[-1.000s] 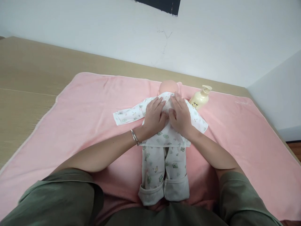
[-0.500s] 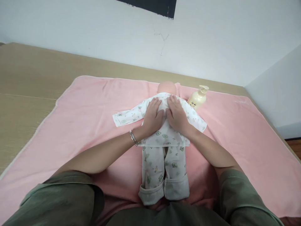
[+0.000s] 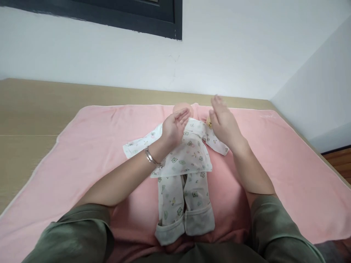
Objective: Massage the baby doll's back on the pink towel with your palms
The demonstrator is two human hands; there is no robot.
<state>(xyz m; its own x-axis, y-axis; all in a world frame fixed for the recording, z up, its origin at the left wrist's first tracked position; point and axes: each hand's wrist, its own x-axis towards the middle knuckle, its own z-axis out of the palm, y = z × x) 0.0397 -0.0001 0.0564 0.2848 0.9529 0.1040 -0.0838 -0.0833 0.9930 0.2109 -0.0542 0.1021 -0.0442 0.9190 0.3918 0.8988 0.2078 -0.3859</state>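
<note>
A baby doll [image 3: 184, 160] lies face down on a pink blanket [image 3: 90, 146], dressed in a white printed top and trousers, its bald head [image 3: 181, 108] pointing away from me. My left hand [image 3: 173, 128] is lifted just above the doll's left shoulder, palm turned inward, fingers stretched out, a silver bangle [image 3: 150, 157] on the wrist. My right hand [image 3: 223, 122] hovers above the doll's right sleeve, fingers straight and together, holding nothing. A sliver of the cream lotion bottle [image 3: 208, 123] shows behind my right hand.
The blanket covers a light wooden table [image 3: 33, 106] that runs to a white wall. A dark window frame [image 3: 115, 16] sits high on the wall. A second wall closes in at the right, with wood floor [image 3: 338, 164] below it.
Both hands have lifted off the doll's back and moved apart, palms now facing each other. The camera has tilted up, and my right hand now hides most of the bottle.
</note>
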